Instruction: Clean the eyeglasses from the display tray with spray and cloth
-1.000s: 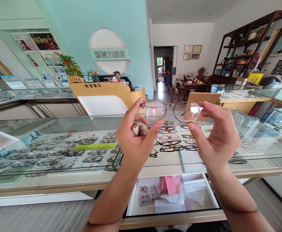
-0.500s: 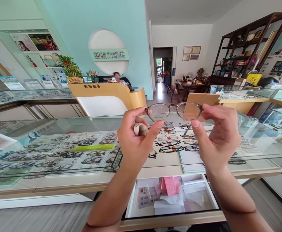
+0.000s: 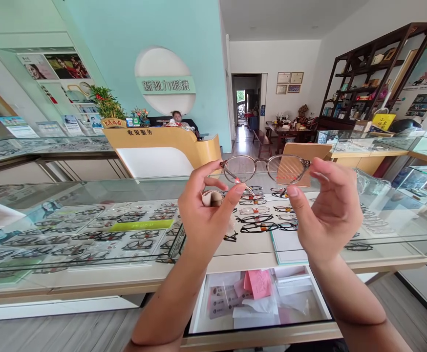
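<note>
Held up before me over the glass counter is a pair of eyeglasses (image 3: 262,160) with round lenses and a thin brownish, see-through frame. My left hand (image 3: 208,210) pinches its left end between thumb and fingers. A crumpled beige cloth (image 3: 212,197) is tucked in that same palm. At the other end, my right hand (image 3: 329,210) has its thumb and fingertips round the right hinge and temple. Both temples point away from me, below the lenses. Behind, rows of eyeglass frames (image 3: 259,227) lie inside the display case.
A glass display counter (image 3: 99,264) runs across in front of me. Below my hands a pulled-out drawer (image 3: 199,313) holds pink papers (image 3: 258,283) and plastic bags. A tan upright board (image 3: 305,151) stands beyond the glasses. Farther back, a person sits behind the wooden reception desk (image 3: 162,139).
The eyeglasses have tilted slightly, and the left temple now shows below its lens. My right hand's fingers have shifted a little at the right hinge; my left hand is nearly still.
</note>
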Demonstrator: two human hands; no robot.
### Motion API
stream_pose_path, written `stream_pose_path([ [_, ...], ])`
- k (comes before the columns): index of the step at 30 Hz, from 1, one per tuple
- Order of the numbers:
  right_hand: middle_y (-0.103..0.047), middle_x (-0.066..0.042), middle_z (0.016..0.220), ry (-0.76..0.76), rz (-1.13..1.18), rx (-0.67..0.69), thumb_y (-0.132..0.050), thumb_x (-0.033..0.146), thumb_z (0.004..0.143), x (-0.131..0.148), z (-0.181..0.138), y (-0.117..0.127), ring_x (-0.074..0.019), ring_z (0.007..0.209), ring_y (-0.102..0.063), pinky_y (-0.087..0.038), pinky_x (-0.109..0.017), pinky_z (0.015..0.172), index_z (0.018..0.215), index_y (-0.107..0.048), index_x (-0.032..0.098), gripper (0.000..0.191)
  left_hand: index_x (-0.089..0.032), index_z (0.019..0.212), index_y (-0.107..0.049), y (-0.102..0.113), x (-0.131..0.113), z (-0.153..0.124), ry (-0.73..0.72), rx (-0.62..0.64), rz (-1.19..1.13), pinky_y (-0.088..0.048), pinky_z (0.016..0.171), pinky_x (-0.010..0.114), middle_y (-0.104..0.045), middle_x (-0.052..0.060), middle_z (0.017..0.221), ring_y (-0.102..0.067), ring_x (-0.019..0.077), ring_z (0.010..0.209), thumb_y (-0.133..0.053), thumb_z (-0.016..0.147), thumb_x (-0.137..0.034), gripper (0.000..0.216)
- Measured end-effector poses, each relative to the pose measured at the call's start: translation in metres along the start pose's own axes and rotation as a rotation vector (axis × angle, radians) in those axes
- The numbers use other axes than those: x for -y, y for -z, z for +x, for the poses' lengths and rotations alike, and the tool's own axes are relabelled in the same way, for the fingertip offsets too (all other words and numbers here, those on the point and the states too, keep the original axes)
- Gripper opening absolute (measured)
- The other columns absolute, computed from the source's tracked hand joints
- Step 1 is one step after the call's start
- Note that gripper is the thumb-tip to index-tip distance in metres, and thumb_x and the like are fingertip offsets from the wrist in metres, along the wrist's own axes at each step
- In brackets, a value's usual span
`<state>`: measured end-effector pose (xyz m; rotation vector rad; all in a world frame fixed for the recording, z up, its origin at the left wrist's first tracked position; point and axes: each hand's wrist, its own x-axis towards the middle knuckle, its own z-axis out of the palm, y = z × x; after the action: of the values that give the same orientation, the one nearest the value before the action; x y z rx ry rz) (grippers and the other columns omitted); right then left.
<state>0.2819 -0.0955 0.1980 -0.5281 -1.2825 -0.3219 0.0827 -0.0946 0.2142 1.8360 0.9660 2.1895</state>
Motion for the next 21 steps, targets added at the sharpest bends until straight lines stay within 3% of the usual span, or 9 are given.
stream_pose_path([
  [5, -0.067, -0.007, 0.119, 0.063, -0.024, -0.027, -0.081, 0.023, 0.092, 0.0, -0.002, 0.0, -0.0316, 0.116, -0.067, -0.063, -0.061, 0.099, 0.148, -0.066, 0.039, 0.06, -0.026, 0.122, -0.077, 0.002, -0.002, 0.001, 0.051, 0.061, -0.008, -0.042, 0.046, 0.025, -0.082, 0.007, 0.112, -0.068, 0.0124, 0.068, -0.092, 0.086, -0.048, 0.045],
  [13, -0.074, -0.006, 0.116, 0.14, -0.021, -0.126, -0.077, 0.011, 0.091, 0.007, 0.002, 0.001, -0.0275, 0.106, -0.074, -0.066, -0.052, 0.088, 0.141, -0.075, 0.032, 0.055, -0.027, 0.121, -0.078, 0.003, 0.001, 0.001, 0.083, 0.101, -0.016, -0.042, 0.047, 0.025, -0.082, 0.006, 0.109, -0.067, 0.0132, 0.068, -0.092, 0.085, -0.049, 0.045],
  [16, -0.074, -0.006, 0.12, 0.104, -0.047, -0.081, -0.074, 0.014, 0.095, 0.011, 0.001, 0.001, -0.0286, 0.113, -0.074, -0.067, -0.056, 0.096, 0.143, -0.074, 0.034, 0.052, -0.026, 0.121, -0.076, 0.003, 0.001, 0.001, 0.054, 0.075, -0.01, -0.043, 0.047, 0.025, -0.081, 0.007, 0.116, -0.067, 0.0121, 0.067, -0.092, 0.085, -0.048, 0.044],
  [21, -0.07, -0.007, 0.128, -0.065, 0.065, -0.052, -0.071, 0.023, 0.1, 0.016, -0.003, -0.003, -0.0315, 0.125, -0.07, -0.063, -0.062, 0.108, 0.145, -0.074, 0.042, 0.049, -0.027, 0.126, -0.074, 0.003, 0.001, -0.002, -0.025, -0.001, 0.025, -0.043, 0.047, 0.024, -0.08, 0.004, 0.109, -0.067, 0.0114, 0.068, -0.093, 0.085, -0.043, 0.047],
])
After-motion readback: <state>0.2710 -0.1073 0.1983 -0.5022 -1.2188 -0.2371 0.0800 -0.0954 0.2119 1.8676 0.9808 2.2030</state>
